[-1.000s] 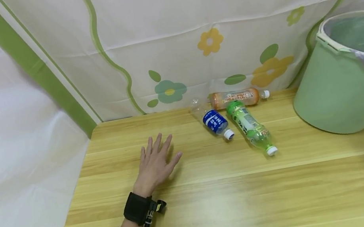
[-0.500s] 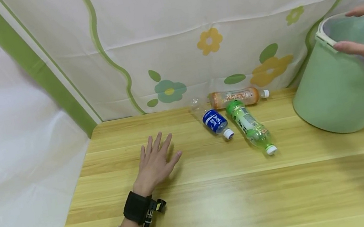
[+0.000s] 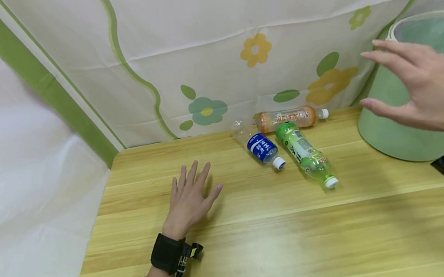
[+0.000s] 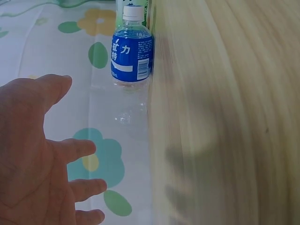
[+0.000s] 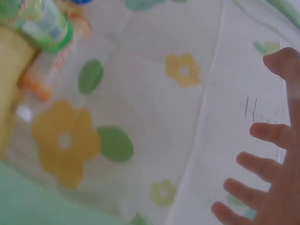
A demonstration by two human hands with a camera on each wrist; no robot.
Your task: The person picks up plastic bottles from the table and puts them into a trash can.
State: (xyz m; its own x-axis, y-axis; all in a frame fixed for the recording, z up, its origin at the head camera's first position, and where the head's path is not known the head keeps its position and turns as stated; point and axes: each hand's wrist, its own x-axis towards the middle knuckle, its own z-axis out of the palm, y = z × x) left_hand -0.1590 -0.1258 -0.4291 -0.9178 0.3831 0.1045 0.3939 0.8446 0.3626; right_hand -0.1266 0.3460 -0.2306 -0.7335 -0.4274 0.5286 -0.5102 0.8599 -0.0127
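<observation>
Three plastic bottles lie on the wooden table: one with a blue label (image 3: 262, 147), a green-labelled one (image 3: 305, 155) and an orange-labelled one (image 3: 287, 119) along the back edge. My left hand (image 3: 190, 200) is over the table to the left of them, fingers spread, holding nothing. In the left wrist view the blue-labelled bottle (image 4: 131, 55) is beyond the fingers. My right hand (image 3: 428, 82) is in the air in front of the green bin (image 3: 401, 128), its thumb and fingers apart with nothing between them. Part of the bin is hidden behind this hand.
The bin, lined with a plastic bag (image 3: 443, 35), stands on the right side of the wooden table (image 3: 234, 264). Behind the table hangs a white cloth (image 3: 202, 19) with printed flowers. Another white sheet (image 3: 19, 216) covers the left side.
My right hand has come away from over the bin's opening, moving left and down into fuller view. The left hand and the bottles stay put.
</observation>
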